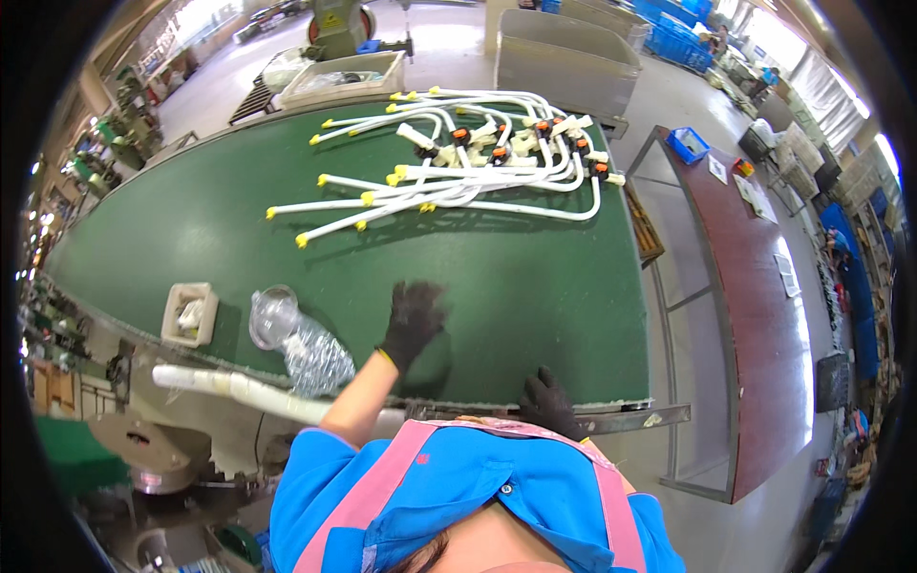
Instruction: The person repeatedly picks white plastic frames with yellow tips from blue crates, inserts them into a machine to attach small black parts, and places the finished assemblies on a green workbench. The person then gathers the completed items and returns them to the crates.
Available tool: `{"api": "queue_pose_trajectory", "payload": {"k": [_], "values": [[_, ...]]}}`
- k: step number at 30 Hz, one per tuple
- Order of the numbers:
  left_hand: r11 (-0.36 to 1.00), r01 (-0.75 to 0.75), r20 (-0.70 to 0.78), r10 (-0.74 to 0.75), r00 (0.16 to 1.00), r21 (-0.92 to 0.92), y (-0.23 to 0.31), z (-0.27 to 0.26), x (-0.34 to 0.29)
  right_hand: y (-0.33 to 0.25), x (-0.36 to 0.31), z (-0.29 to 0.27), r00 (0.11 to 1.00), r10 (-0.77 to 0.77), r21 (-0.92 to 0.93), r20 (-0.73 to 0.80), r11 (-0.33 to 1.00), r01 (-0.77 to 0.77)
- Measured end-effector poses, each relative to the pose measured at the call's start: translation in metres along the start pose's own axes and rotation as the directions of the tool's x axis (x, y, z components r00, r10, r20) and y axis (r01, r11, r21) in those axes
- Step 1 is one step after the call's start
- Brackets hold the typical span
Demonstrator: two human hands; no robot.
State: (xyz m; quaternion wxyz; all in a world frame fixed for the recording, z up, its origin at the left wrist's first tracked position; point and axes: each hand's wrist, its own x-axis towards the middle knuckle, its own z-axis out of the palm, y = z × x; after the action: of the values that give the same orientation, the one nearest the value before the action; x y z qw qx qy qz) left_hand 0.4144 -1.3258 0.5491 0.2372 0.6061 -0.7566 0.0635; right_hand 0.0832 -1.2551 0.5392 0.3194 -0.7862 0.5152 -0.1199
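My left hand (415,317), in a dark glove, hovers over the green tabletop (220,239) with nothing in it. Its fingers look spread, though partly smeared by motion. At the table's near edge is my right hand (548,403), also in a dark glove, fingers apart and nothing seen in it. Beyond both hands lies a pile of bent white tubes (497,177) with yellow end caps and black-and-orange fittings. Left of my left hand rests a crumpled clear plastic bag (320,358), beside a clear round container (275,315).
A small cream bin (189,315) with white pieces stands at the table's left. A white pipe (239,390) runs along the near edge. A large grey bin (564,62) stands behind the table. To the right is a dark red table (755,325) with a blue basket (688,144) and papers.
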Motion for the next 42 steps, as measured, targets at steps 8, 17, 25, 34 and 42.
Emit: {"api": "queue_pose_trajectory", "payload": {"k": [8, 17, 25, 34, 42], "values": [[0.860, 0.457, 0.146, -0.434, 0.889, -0.226, 0.132, -0.045, -0.236, 0.006, -0.049, 0.007, 0.917, -0.376, -0.168, 0.135, 0.903, 0.395], [0.685, 0.610, 0.042, -0.651, 0.758, -0.397, 0.323, -0.035, -0.381, 0.026, -0.100, 0.023, 0.507, -0.777, -0.079, 0.373, 0.518, 0.852], [0.509, 0.855, 0.048, -0.856, 0.516, -0.101, 0.390, -0.076, -0.476, 0.036, -0.146, 0.118, 0.166, -0.762, 0.222, 0.626, 0.378, 0.899], [0.133, 0.963, -0.289, -0.955, 0.062, -0.236, 0.474, -0.136, -0.669, -0.085, -0.233, 0.272, -0.217, -0.555, 0.326, 0.803, 0.105, 0.939], [-0.045, 0.704, -0.296, -0.887, -0.355, -0.709, 0.549, -0.216, -0.780, -0.235, -0.425, 0.352, -0.539, -0.645, 0.707, 0.542, 0.003, 0.707]]}}
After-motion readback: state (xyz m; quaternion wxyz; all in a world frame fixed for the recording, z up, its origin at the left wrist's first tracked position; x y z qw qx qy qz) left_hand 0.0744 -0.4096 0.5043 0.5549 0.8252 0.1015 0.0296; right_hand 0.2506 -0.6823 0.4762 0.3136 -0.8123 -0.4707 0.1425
